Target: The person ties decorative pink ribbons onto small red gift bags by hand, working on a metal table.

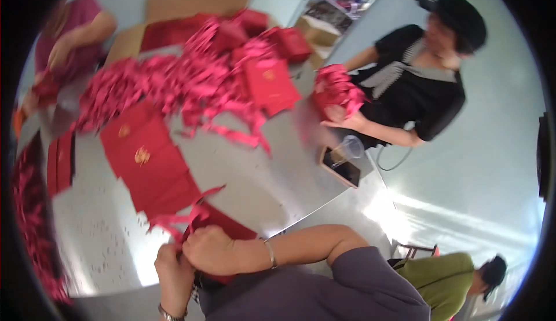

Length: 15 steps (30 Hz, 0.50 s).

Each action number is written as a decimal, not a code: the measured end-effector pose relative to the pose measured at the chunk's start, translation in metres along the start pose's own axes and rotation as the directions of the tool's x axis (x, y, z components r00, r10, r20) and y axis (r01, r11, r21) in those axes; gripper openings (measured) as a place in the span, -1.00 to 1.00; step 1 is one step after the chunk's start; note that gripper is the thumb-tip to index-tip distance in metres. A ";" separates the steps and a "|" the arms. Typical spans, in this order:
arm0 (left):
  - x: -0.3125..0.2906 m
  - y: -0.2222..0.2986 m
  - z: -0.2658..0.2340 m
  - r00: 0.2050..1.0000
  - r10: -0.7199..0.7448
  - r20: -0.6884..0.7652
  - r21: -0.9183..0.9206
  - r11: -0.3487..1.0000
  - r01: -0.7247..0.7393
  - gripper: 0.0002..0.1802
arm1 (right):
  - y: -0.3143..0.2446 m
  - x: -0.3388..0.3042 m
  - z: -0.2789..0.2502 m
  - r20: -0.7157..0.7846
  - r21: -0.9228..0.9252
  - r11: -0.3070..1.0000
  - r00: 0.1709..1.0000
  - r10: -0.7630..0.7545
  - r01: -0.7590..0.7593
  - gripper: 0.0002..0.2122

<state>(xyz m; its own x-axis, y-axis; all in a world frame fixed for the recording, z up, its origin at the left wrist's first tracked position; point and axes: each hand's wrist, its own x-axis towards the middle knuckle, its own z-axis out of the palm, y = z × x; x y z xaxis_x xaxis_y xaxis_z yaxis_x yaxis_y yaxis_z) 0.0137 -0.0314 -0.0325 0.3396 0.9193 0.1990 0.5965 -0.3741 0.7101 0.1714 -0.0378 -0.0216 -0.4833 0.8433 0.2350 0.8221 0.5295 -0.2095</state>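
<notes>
apparently working pink ribbon into a red gift bag at the worktop's near edge, with curled fingers of left hand and right hand; cannot tell whether clamped on ribbon; probably calling next for a snug pull

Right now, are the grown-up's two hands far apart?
No, the left hand and right hand are close together at a red item by the table edge.
</notes>
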 end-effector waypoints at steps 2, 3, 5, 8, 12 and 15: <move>0.002 0.005 0.004 0.999 -0.051 -0.017 -0.077 0.996 0.050 -0.92 | 0.004 -0.004 0.002 0.031 -0.021 0.998 0.997 0.064 -0.063 -0.90; 0.000 0.001 0.007 0.998 -0.038 -0.041 -0.151 0.988 0.031 -0.92 | 0.005 -0.010 0.006 -0.068 -0.028 0.999 0.997 0.025 -0.027 -0.90; 0.003 -0.004 0.007 0.999 -0.038 -0.022 -0.290 0.957 0.030 -0.95 | 0.015 -0.016 0.008 -0.101 -0.014 0.999 0.994 0.033 -0.035 -0.89; 0.015 0.001 -0.008 0.935 -0.270 0.229 -0.449 0.823 0.348 -0.89 | 0.013 -0.023 0.005 -0.151 0.042 0.998 0.987 0.049 -0.043 -0.89; 0.025 0.000 -0.030 0.874 -0.217 0.435 -0.465 0.777 0.424 -0.80 | 0.000 -0.027 0.000 -0.251 0.099 0.995 0.967 0.048 -0.024 -0.88; 0.033 -0.020 -0.039 0.780 -0.054 0.624 -0.480 0.761 0.436 -0.86 | -0.008 -0.029 0.003 -0.266 0.051 0.999 0.964 0.012 0.002 -0.88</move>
<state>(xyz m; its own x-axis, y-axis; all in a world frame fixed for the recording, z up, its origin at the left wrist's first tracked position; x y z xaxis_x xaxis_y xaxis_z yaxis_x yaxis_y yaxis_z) -0.0156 0.0112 -0.0134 0.6864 0.6606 -0.3040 0.2531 0.1749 0.9515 0.1777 -0.0669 -0.0298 -0.3757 0.7947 0.4767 0.8047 0.5349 -0.2576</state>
